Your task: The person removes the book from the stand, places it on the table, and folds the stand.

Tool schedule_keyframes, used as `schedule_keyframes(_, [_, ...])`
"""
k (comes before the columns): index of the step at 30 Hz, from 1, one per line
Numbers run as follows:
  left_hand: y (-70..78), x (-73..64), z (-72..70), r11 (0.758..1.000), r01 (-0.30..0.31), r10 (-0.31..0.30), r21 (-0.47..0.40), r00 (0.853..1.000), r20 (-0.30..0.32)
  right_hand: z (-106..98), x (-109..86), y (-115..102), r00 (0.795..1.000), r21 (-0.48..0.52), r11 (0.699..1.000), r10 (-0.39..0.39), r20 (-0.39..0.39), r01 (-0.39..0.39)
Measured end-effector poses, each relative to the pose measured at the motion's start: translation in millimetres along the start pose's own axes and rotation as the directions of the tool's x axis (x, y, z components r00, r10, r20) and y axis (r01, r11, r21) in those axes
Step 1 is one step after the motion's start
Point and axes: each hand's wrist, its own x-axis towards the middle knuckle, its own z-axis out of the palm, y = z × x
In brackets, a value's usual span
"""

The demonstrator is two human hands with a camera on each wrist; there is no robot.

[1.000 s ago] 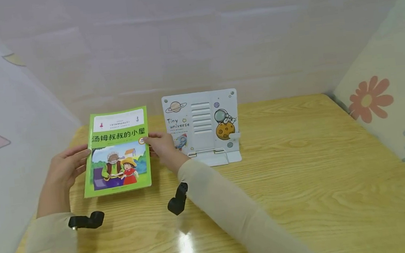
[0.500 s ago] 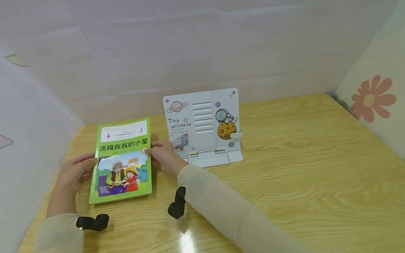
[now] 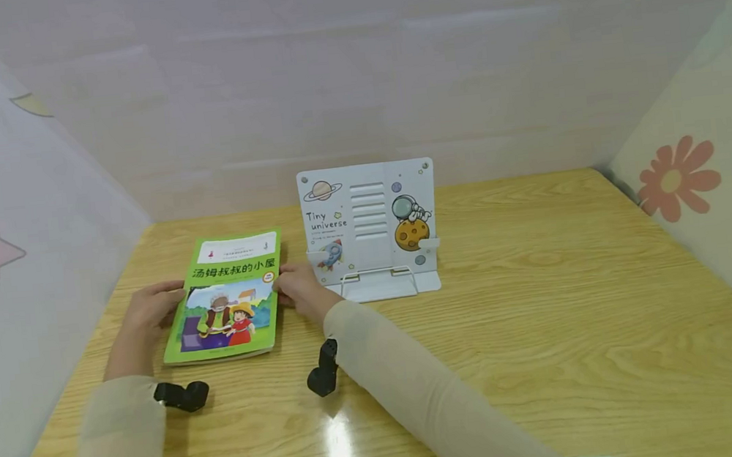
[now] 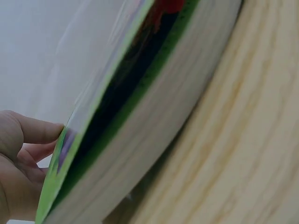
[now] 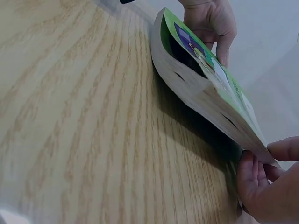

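A green-covered paperback picture book [image 3: 227, 301], its front cover up, is between my two hands at the left of the table. My left hand [image 3: 154, 306] grips its left edge; in the left wrist view the thumb [image 4: 44, 132] meets the cover edge and other fingers go behind it. My right hand [image 3: 300, 290] pinches the right edge, thumb above and fingers beneath, as the right wrist view shows. There, the book [image 5: 205, 88] tilts close over the table, with a dark shadow under it. Its cover bows slightly away from the pages.
A white book stand [image 3: 368, 221] with planet and astronaut pictures stands upright just right of the book, its wire ledge [image 3: 377, 273] at the front. The wooden table [image 3: 546, 314] runs to the right. Cloth walls [image 3: 358, 75] enclose the back and both sides.
Both hands have brought the book down toward the table and slightly to the right. Its cover now leans further back in the head view. The book stand has stayed in place.
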Motion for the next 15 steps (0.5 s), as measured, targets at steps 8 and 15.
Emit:
schedule_keyframes(8, [-0.8,1.2,5.4,0.998,0.023,-0.023,0.051,1.0,-0.012,1.2,-0.6,3.3,1.0,-0.058,0.998,-0.007,-0.018,0.006])
schedule_keyframes(15, [-2.0,1.1,7.1,0.997,0.017,-0.016,0.078,1.0,-0.015,1.8,1.3,9.3,0.997,-0.175,0.982,-0.074,-0.032,0.067])
